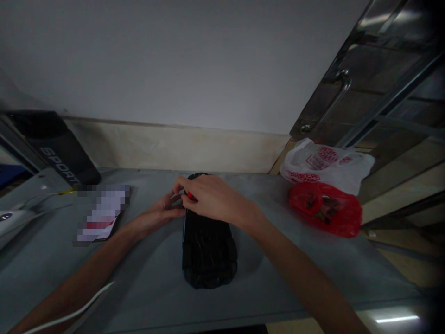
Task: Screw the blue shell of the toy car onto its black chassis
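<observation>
The right hand (217, 197) pinches a small red piece (190, 195) over the 12 o'clock end of a long black car-shaped body (208, 253) on the grey desk (146, 287), the left hand (169, 206) curled at 10 o'clock, its hold unclear.

Pale wall (181, 65), grey table (149, 283), seemingly a metal door (368, 69).

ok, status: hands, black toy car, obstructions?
Right hand gripping red item over far end of black toy car. Left hand at car's left edge. Phone left, red bag right, neither touching car.
</observation>
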The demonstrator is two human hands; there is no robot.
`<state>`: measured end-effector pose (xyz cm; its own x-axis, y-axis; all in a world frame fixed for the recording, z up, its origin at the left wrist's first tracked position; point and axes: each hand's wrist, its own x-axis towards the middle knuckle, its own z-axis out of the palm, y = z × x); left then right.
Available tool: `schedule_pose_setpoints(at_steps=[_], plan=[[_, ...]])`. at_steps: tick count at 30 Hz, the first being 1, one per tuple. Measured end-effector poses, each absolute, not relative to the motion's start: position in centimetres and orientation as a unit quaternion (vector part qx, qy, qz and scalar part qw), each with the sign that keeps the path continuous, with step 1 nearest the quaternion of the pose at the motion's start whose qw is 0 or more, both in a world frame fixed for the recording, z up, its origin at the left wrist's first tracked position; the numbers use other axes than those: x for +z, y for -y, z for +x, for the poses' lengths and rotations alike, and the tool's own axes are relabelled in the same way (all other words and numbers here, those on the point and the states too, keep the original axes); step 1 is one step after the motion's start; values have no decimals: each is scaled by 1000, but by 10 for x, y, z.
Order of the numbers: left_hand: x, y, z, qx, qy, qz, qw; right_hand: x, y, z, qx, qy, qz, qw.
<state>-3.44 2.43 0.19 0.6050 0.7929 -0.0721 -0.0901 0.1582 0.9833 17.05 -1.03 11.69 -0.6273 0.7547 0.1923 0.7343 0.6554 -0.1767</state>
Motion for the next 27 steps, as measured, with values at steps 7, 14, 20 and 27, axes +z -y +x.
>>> schedule_pose_setpoints(at_steps=[7, 14, 20, 27], plan=[[0, -25, -35, 325, -308, 564, 694, 118, 17, 169, 5, 899, -423, 113], [3, -22, -34, 332, -303, 558, 697, 112, 13, 168, -8, 897, -424, 126], [1, -24, -35, 329, -309, 533, 715, 113, 11, 171, 40, 900, -410, 143], [2, -23, -35, 330, -313, 539, 709, 115, 12, 168, 17, 894, -433, 119]])
